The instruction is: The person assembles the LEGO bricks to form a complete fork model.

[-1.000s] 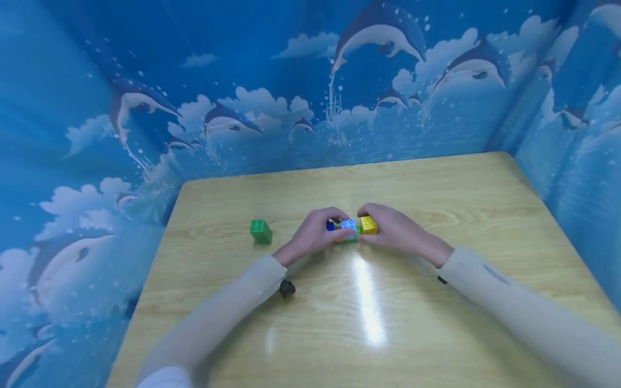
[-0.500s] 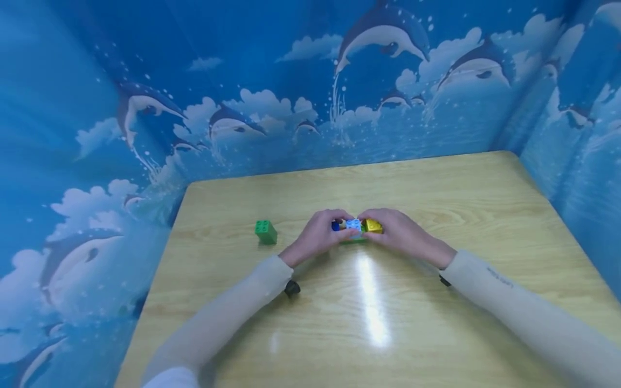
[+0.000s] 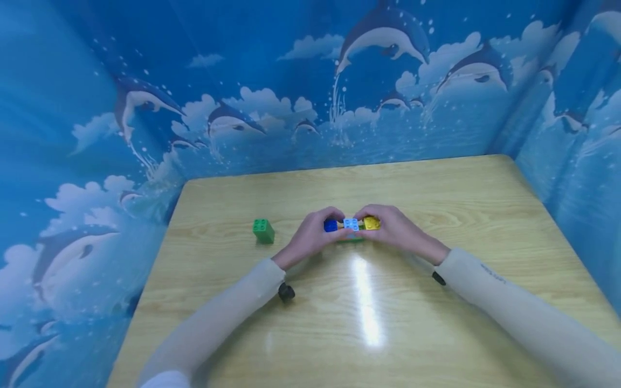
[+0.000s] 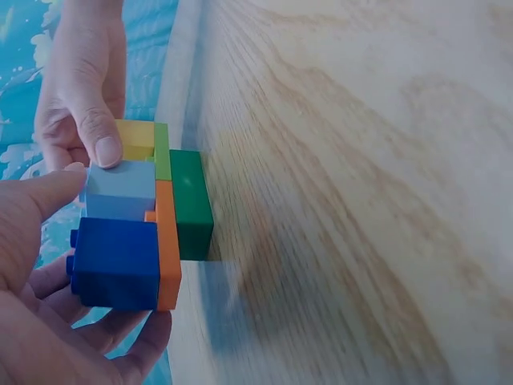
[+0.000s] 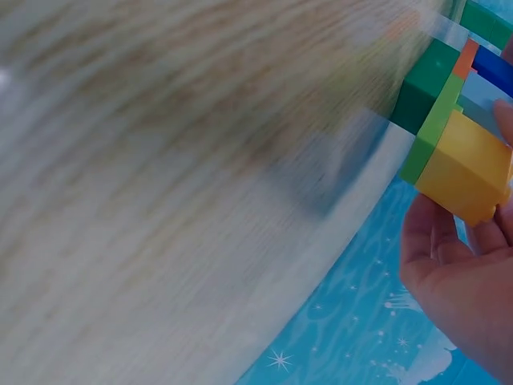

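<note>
My left hand [image 3: 309,235] and right hand [image 3: 399,229] meet at a small stack of building bricks in mid-table. On top are a dark blue brick [image 3: 331,225], a light blue brick [image 3: 351,224] and a yellow brick [image 3: 372,222] in a row. Under them lie an orange flat piece [image 4: 167,245] and a light green one [image 4: 163,152], over a dark green brick [image 4: 191,204]. The left hand grips the stack about its blue end, thumb by the light blue brick. With thumb and fingers the right hand holds the yellow brick, which sits on the light green piece.
A tall green brick [image 3: 263,231] stands apart, left of the left hand. The wooden table [image 3: 388,180] ends at a curtain [image 3: 291,145] with dolphins behind and at the sides. A black device [image 3: 286,292] sits at the left wrist.
The yellow brick, tilted in the right hand before, now sits level in line with the light blue one. The dark blue brick shows more fully beside the left fingers.
</note>
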A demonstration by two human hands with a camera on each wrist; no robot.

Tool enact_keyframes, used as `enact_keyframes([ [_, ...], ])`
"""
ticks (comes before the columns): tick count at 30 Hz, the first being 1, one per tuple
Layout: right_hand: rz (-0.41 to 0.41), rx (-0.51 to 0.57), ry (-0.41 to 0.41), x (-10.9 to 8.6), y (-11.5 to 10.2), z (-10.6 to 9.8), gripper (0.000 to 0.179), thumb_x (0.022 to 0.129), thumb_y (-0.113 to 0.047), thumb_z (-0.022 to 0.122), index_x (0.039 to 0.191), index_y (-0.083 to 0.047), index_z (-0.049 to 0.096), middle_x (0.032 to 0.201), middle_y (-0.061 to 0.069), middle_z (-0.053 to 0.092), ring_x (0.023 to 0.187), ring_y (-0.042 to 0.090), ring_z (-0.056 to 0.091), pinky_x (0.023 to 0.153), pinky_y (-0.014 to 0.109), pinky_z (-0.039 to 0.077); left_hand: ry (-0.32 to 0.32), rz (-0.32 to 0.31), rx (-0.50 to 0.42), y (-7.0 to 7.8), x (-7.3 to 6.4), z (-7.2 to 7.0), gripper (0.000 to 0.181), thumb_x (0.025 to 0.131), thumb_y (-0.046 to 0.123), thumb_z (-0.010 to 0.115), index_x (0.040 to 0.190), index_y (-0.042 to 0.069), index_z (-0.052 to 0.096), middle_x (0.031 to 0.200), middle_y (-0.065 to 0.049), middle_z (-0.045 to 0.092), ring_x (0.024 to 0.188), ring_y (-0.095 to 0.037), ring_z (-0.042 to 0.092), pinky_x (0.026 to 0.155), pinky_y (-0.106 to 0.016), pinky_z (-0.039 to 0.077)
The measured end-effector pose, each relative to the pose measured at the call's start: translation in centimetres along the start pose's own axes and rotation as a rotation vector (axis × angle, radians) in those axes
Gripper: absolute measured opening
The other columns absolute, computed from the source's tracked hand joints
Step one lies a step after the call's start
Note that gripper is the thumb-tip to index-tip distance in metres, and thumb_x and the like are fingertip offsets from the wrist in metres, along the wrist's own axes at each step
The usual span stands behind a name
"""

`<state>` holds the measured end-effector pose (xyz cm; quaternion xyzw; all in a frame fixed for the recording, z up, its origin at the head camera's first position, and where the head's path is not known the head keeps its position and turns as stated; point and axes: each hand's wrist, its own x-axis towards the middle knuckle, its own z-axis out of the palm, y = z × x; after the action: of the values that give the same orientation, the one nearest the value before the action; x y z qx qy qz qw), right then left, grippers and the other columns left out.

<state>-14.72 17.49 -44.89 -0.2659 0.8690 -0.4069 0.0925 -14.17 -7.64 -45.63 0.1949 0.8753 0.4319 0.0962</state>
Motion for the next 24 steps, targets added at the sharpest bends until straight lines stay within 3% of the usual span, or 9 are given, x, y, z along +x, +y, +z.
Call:
enact_keyframes([
  [7,0.018,0.059,-0.013,-0.1,0.6,0.2,0.033,0.096,-0.019,0.088,0.127,-0.014,0.076,0.122,0.002,0.075,0.105,0.020,0.067,0.088,0.043,0.056,0.037,-0.086,-0.152,-0.6,-2.1,-0.1,0.063,0.100,0.037,0.083,0.148,0.004,0.059,0.141,-0.009,0.065,0.124,-0.025,0.065,0.102,-0.042,0.058],
  [12,0.014,0.068,0.004,0.0,0.8,0.2,0.034,0.095,-0.022,0.089,0.126,-0.015,0.076,0.121,0.002,0.075,0.102,0.020,0.067,0.085,0.043,0.057,0.084,-0.125,-0.265,-0.9,-3.5,-0.2,0.067,0.100,0.035,0.083,0.152,0.004,0.054,0.147,-0.009,0.061,0.132,-0.027,0.061,0.106,-0.043,0.056],
  [18,0.012,0.092,0.003,-0.1,1.0,0.1,0.033,0.096,-0.020,0.088,0.126,-0.013,0.076,0.119,0.003,0.075,0.097,0.020,0.067,0.080,0.041,0.058,0.142,-0.158,-0.327,-1.2,-5.0,-0.1,0.066,0.098,0.035,0.085,0.150,0.008,0.056,0.146,-0.006,0.061,0.133,-0.027,0.061,0.107,-0.043,0.055],
  [24,0.019,0.102,-0.007,-0.1,0.8,0.3,0.033,0.096,-0.022,0.089,0.125,-0.014,0.076,0.119,0.003,0.075,0.098,0.020,0.067,0.080,0.041,0.059,0.180,-0.200,-0.326,-1.1,-6.7,0.1,0.054,0.101,0.029,0.082,0.147,0.012,0.059,0.145,-0.005,0.063,0.134,-0.027,0.060,0.108,-0.045,0.054],
])
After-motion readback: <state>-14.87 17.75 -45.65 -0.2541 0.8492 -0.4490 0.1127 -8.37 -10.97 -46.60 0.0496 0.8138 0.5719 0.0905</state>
